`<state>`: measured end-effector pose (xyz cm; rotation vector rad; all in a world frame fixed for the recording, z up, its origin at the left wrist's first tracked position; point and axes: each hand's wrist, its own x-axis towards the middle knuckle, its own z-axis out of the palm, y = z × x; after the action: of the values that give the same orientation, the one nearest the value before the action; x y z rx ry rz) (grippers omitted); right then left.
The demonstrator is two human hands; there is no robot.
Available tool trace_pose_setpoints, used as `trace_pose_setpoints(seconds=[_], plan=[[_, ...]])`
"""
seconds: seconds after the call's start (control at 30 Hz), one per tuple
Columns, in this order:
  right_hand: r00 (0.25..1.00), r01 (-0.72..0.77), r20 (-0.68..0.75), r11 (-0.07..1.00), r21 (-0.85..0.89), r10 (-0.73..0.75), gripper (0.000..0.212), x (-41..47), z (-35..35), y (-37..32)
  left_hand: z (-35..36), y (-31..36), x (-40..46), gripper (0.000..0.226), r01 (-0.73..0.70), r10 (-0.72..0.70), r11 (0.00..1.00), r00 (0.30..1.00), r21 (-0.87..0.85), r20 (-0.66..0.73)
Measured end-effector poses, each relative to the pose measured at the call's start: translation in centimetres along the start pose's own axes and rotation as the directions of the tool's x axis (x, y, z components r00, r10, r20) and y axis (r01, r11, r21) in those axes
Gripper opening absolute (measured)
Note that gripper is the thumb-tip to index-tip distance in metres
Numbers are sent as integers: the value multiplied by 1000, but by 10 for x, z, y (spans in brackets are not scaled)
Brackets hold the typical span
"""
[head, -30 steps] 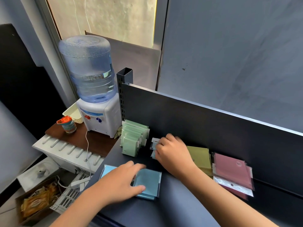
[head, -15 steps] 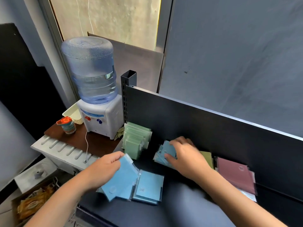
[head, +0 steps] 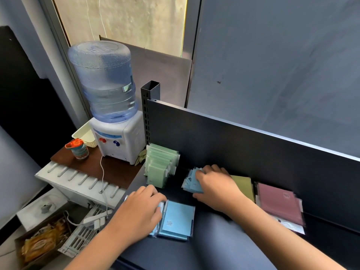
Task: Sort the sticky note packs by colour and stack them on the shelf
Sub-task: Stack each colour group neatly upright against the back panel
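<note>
Sorting sticky notes at lower centre of the frame, a person's left hand [head: 139,209] lies palm-down on the left edge of a flat pile of blue packs [head: 176,219] on the dark shelf [head: 224,248], fingers curled onto the pile; whether they actually pinch a pack is unclear. Just above and to the right, the right hand [head: 215,185] grasps a smaller bunch of blue packs [head: 191,182]. Green packs [head: 161,166] stand in a row at the shelf's back left corner. Olive packs [head: 243,185] and pink packs [head: 278,205] lie to the right. A water dispenser [head: 115,137] stands at centre left.
</note>
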<state>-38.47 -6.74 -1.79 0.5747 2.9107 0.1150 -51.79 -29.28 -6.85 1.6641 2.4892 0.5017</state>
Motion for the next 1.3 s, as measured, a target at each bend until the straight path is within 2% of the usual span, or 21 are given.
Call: trace_pose_setpoints(seconds=[0.1, 0.17, 0.23, 0.3, 0.4, 0.47, 0.53, 0.63, 0.73, 0.83, 0.87, 0.9, 0.97, 1.0, 1.03, 1.07, 1.1, 1.13, 1.2, 1.23, 1.3], plan=[[999, -14, -35, 998, 69, 17, 59, -7, -3, -5, -5, 19, 10, 26, 46, -46, 963, 999, -266, 6], [998, -12, -64, 993, 120, 20, 61, -18, -7, -7, -6, 31, 19, 27, 69, -70, 946, 997, -318, 8], [988, 47, -154, 990, 130, -27, 58, -36, -8, -6, -5, 40, 32, 31, 53, -56, 959, 998, -280, -3], [970, 120, -219, 991, 66, -103, 60, -59, -5, -3, 0, 45, 47, 39, 10, -13, 976, 1000, -216, -13], [961, 224, -137, 967, -120, -240, 68, -87, 20, -3, 12, 57, 73, 52, -37, 37, 999, 999, 29, -5], [958, 258, -70, 945, -202, -277, 75, -93, 40, -5, 20, 68, 89, 62, -47, 41, 987, 998, 152, 38], [966, 246, -36, 953, -174, -256, 81, -94, 51, -5, 27, 75, 102, 62, -63, 52, 971, 997, 231, 50], [974, 215, -55, 973, -87, -220, 84, -98, 49, 0, 31, 73, 106, 46, -109, 119, 955, 993, 277, -19], [968, 175, -188, 983, 46, -164, 75, -107, 33, 11, 22, 71, 89, 33, -88, 101, 985, 991, 146, -85], [965, 124, -255, 970, 207, -69, 75, -110, 16, 20, 7, 75, 65, 24, 36, -65, 987, 980, -155, -187], [964, 115, -264, 950, 289, -37, 80, -111, 12, 22, 0, 83, 57, 20, 88, -163, 944, 962, -317, -217], [962, 122, -271, 918, 377, -17, 86, -111, 9, 21, -6, 94, 48, 17, 161, -282, 855, 941, -492, -184], [969, 141, -248, 836, 530, -6, 96, -110, 6, 15, -13, 118, 34, 11, 325, -425, 542, 902, -775, 81], [973, 147, -229, 814, 562, -17, 97, -110, 6, 10, -12, 128, 29, 10, 404, -418, 384, 878, -830, 234], [973, 162, -229, 818, 552, -38, 94, -109, 10, 6, -12, 135, 25, 10, 469, -382, 276, 855, -839, 352], [967, 184, -249, 836, 517, -59, 86, -109, 13, 4, -11, 138, 23, 11, 515, -347, 242, 838, -822, 422], [963, 191, -259, 856, 480, -70, 78, -109, 16, 3, -10, 137, 24, 12, 541, -323, 288, 832, -790, 452], [968, 177, -239, 871, 457, -71, 72, -109, 19, 5, -9, 131, 27, 15, 530, -307, 429, 847, -732, 433], [980, 165, -168, 896, 412, -104, 71, -110, 26, 11, -5, 117, 39, 25, 416, -319, 766, 908, -490, 272], [980, 190, -132, 913, 361, -152, 74, -110, 32, 13, -3, 111, 46, 25, 343, -313, 869, 939, -357, 140], [969, 249, -56, 937, 247, -243, 75, -111, 41, 14, 2, 104, 64, 19, 213, -225, 959, 973, -188, -46]])
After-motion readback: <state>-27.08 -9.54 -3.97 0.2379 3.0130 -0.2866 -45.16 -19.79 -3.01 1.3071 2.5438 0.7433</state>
